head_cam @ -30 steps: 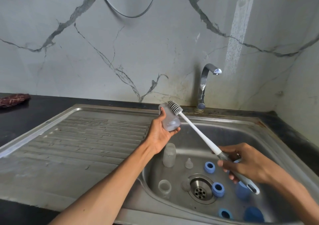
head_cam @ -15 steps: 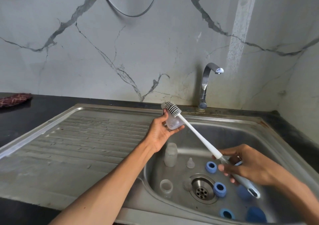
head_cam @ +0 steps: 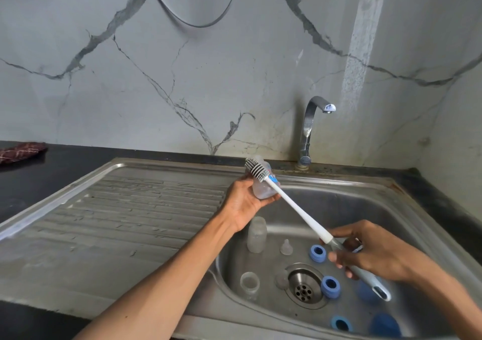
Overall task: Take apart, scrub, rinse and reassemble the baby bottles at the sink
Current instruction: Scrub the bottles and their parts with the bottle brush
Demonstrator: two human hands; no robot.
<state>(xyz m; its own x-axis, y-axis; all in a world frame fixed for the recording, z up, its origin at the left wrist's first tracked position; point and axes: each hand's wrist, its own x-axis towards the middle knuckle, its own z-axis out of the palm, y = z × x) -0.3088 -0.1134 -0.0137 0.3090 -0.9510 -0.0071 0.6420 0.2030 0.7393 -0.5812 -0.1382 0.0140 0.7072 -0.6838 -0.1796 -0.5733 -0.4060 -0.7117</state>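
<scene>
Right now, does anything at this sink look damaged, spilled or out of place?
Nothing looks spilled or broken. The left hand holds a clear bottle and the right hand holds the brush against its outside. Blue rings, a teat and other bottles lie loose in the basin, as expected mid-wash. The wall's dark lines look like marble veining.

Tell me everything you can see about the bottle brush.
The bottle brush is a long, slim wand: a white shaft, a grey handle with a loop hole at its end, and a head of short grey ribbed bristles, rubbery looking. It slants from lower right up to upper left above the sink. The right hand holds its handle; the head lies against the clear bottle held in the left hand.
</scene>
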